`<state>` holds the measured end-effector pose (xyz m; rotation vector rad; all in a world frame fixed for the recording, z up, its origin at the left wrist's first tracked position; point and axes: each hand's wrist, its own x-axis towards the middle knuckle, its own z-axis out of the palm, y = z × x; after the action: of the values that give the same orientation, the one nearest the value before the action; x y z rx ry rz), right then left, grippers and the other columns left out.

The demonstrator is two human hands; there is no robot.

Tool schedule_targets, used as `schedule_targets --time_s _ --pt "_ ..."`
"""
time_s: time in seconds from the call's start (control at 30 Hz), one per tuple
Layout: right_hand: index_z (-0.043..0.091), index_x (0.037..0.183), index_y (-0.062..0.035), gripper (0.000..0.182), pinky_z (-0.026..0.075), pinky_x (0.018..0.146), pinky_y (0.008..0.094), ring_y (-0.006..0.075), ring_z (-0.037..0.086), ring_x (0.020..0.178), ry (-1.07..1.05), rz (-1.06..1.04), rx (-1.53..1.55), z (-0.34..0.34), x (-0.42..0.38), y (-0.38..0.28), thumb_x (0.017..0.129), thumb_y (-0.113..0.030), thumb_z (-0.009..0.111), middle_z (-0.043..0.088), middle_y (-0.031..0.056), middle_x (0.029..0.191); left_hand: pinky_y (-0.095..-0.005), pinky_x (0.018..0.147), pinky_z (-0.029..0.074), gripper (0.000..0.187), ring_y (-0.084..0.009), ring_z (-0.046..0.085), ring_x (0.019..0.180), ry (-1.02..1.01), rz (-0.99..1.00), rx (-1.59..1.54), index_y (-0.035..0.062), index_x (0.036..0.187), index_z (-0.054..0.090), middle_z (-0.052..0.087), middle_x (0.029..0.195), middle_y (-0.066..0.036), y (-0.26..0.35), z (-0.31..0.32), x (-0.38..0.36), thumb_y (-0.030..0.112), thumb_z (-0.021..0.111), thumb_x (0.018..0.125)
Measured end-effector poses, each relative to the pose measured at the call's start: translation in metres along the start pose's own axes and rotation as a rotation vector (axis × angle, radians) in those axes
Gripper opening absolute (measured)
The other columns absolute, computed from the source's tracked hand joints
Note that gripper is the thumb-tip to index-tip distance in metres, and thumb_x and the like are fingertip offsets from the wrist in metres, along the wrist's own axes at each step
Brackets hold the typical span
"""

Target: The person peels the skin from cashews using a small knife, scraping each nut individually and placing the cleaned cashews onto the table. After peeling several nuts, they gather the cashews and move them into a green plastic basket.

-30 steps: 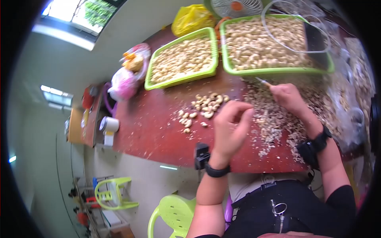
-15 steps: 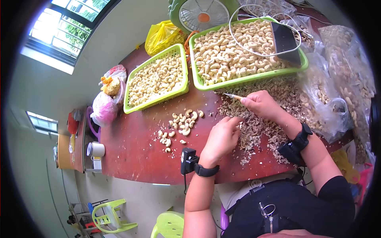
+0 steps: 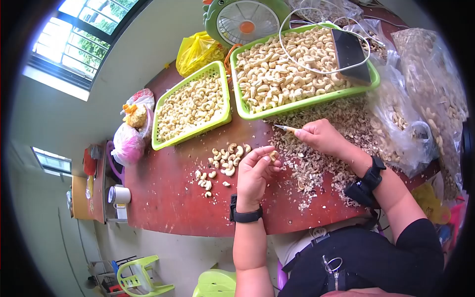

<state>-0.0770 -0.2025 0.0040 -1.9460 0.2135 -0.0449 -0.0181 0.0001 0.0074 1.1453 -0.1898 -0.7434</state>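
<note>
My left hand (image 3: pixel 255 173) is turned palm up, its thumb and fingers pinching a cashew (image 3: pixel 273 156). In my right hand (image 3: pixel 320 136) is a small knife (image 3: pixel 285 128), its pointed blade facing left, apart from the cashew. Below the knife, a heap of skin scraps (image 3: pixel 309 171) spreads over the red table (image 3: pixel 173 198). Left of my left hand lies a loose group of cashews (image 3: pixel 230 159). Farther back are a small green basket (image 3: pixel 193 134) and a larger green basket (image 3: pixel 307 105), both full of cashews.
A phone (image 3: pixel 349 54) with a white cable lies on the large basket. Clear plastic bags (image 3: pixel 410 123) crowd the right side. A green fan (image 3: pixel 247 22) and a yellow bag (image 3: pixel 198 53) stand at the back. Tied bags (image 3: pixel 129 141) sit at the left edge.
My left hand has moved left and rolled from palm down to palm up, bringing the pinched cashew into sight. My right hand with the knife has hardly moved.
</note>
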Motion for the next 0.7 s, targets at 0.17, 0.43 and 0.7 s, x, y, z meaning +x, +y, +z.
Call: schedule_targets --time_s 0.17,0.43,0.7 --pt "0.053 0.059 -0.0003 0.041 0.030 0.041 0.0255 0.0053 0.033 0.045 0.014 0.001 0.024 0.000 0.000 0.000 0.081 -0.034 0.052 0.041 -0.0011 0.046 -0.0238 0.061 0.049 0.024 -0.0145 0.057 0.070 0.008 0.044 0.021 -0.0034 0.103 0.050 0.058 0.087 -0.010 -0.002 0.001 0.000 -0.002 0.049 0.079" --pt "0.054 0.059 0.0000 0.040 0.030 0.041 0.0262 0.0057 0.033 0.045 0.018 0.005 0.012 -0.001 -0.002 -0.003 0.081 -0.034 0.053 0.040 -0.0005 0.045 -0.0201 0.059 0.047 0.019 -0.0121 0.058 0.066 -0.131 -0.164 0.517 -0.0019 0.092 0.058 0.060 0.075 -0.006 0.025 -0.007 -0.008 -0.003 0.054 0.074" --pt "0.046 0.053 0.0006 0.044 0.028 0.041 0.0275 0.0079 0.031 0.044 0.050 -0.073 0.001 -0.001 -0.002 -0.004 0.081 -0.034 0.052 0.036 0.0018 0.044 -0.0200 0.055 0.046 0.021 -0.0103 0.055 0.063 0.607 0.763 0.219 -0.0018 0.099 0.055 0.058 0.075 -0.007 0.084 -0.050 0.021 0.001 0.055 0.078"
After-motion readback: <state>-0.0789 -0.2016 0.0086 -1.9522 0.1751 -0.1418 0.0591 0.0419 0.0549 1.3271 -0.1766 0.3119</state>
